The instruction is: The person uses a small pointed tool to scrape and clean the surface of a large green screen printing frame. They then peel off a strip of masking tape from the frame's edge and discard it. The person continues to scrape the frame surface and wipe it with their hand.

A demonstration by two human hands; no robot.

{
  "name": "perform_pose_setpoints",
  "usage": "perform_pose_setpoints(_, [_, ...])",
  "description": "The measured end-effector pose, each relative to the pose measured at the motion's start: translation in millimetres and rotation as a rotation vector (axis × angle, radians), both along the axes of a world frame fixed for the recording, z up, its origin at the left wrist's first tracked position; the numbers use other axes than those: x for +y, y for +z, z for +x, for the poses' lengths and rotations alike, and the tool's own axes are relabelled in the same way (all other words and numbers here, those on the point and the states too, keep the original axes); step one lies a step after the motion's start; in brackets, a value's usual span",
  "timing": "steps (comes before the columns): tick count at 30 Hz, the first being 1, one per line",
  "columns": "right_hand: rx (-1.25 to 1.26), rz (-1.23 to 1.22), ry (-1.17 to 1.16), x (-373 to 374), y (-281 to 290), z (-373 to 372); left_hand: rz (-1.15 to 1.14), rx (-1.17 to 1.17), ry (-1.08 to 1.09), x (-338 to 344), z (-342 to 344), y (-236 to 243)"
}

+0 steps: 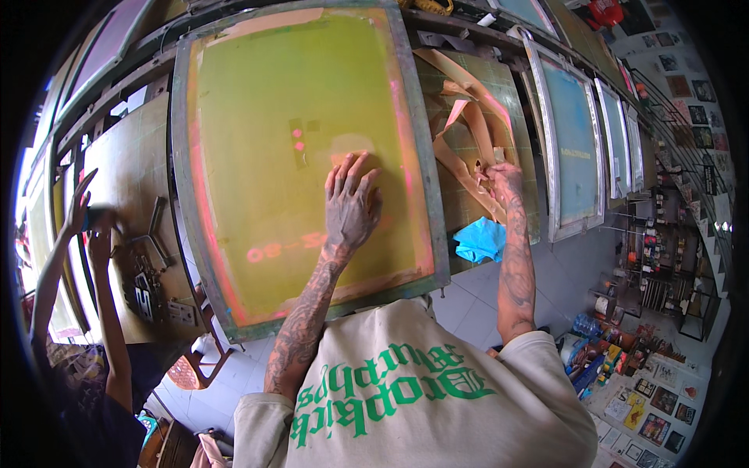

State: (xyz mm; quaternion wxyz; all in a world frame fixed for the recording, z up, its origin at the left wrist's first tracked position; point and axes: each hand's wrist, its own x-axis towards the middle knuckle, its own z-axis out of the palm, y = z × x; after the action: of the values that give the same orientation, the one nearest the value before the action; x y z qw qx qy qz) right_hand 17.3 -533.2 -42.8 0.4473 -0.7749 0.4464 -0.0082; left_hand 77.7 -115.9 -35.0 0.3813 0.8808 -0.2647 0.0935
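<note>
A large screen-printing frame (429, 195) with yellow-green mesh and pink-stained edges lies in front of me. My left hand (353, 199) rests on its mesh with the fingers extended, beside a paler patch. Off the frame's right side, my right hand (502, 181) is closed on crumpled brown tape (477, 129). Long strips of this tape lie looped and tangled over the board (511, 90) there; some have pink stains. Just below that hand, a crumpled bright blue cloth or sheet (480, 239) sits at the board's near edge.
At the left, a co-worker's hands (95, 226) are over another board (144, 156) with a metal bracket (158, 234) and small hardware. More framed screens (568, 148) stand to the right. Beyond them are a staircase (710, 226) and a cluttered floor area with bottles (587, 324).
</note>
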Motion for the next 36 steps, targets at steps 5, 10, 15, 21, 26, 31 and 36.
perform_pose_setpoints(5, [0.054, -0.287, 0.077, 18, 17, 14, 0.010, -0.001, 0.008, 2, 0, -1])
perform_pose_setpoints(10, [0.008, -0.389, 0.109, 31, 34, 15, 0.011, 0.000, -0.002, 1, 0, -2])
perform_pose_setpoints(15, [-0.122, -0.356, 0.107, -17, 9, -3, -0.003, 0.007, 0.003, 0, 0, 1])
perform_pose_setpoints(21, [-0.173, -0.437, 0.101, -26, 30, -9, -0.026, 0.000, -0.010, 0, 0, 0])
perform_pose_setpoints(26, [-0.354, -0.186, 0.157, 29, 68, 12, -0.006, 0.003, -0.007, 3, 0, 0])
perform_pose_setpoints(31, [-0.508, -0.078, 0.448, 141, 72, 52, -0.001, -0.012, 0.002, 0, 0, -4])
perform_pose_setpoints(36, [-0.412, -0.074, 0.658, 238, 68, 91, 0.007, 0.022, -0.048, 4, 1, -2])
